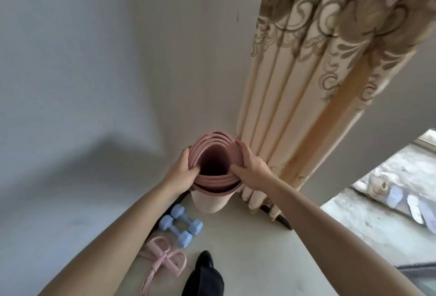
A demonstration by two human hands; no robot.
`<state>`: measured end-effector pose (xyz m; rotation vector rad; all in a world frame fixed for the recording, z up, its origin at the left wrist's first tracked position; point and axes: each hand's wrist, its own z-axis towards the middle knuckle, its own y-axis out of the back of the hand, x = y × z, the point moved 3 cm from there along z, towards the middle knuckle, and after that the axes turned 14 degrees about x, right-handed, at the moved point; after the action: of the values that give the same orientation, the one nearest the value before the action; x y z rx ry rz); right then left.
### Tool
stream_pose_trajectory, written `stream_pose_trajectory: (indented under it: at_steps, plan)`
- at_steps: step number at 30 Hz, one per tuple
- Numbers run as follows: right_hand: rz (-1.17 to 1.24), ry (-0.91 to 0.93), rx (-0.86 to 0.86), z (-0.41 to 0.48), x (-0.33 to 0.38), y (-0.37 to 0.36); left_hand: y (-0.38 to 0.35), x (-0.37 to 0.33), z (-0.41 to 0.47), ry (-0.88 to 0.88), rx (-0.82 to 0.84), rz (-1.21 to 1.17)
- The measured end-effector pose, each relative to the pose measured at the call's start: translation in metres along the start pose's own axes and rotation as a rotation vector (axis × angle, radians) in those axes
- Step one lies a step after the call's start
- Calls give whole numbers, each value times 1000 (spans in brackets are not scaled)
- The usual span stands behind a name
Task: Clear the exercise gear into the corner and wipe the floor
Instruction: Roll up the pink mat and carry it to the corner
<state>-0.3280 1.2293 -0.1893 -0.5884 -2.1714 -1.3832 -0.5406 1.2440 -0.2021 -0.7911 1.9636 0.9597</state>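
Pink rolled foam mat (213, 177), fingers (244, 154) curled over its rim at nine and three o'clock, could unroll if released.

Most of the rolled mat (210, 202) is hidden under its own flared top end. The curtain (306, 83) runs off the top edge. The dark trouser leg (205, 280) is cut off at the bottom. Beyond the floor's right edge, the slippers (415, 203) are blurred.
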Motion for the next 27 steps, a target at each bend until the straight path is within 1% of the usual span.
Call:
stream_pose_trajectory:
  at_steps: [3,6,8,10,12,14,16,18,21,25,27]
  plan:
    - [39,-42,116,67,-7,9,23,-3,47,66,26,-77]
    - [88,-82,204,127,-20,18,40,0,98,142,49,-98]
    - [156,-119,244,158,-31,19,48,9,130,204,36,8]
    - [198,-147,284,189,-46,15,49,24,158,306,53,145]
    - [193,-152,343,216,-63,3,42,42,183,408,82,190]
    - [205,-136,400,247,-83,-12,32,63,209,498,70,133]
    - [233,-110,448,275,-99,-25,24,87,232,581,16,20]
    - [243,-93,475,298,-116,-36,14,107,253,648,-16,-42]
    - [226,-97,519,331,-146,-55,-3,136,282,691,-19,-112]
    - [175,-160,500,370,-190,-85,-16,172,324,713,-16,-74]
    - [138,-140,457,386,-205,-96,-20,184,341,705,-33,-39]
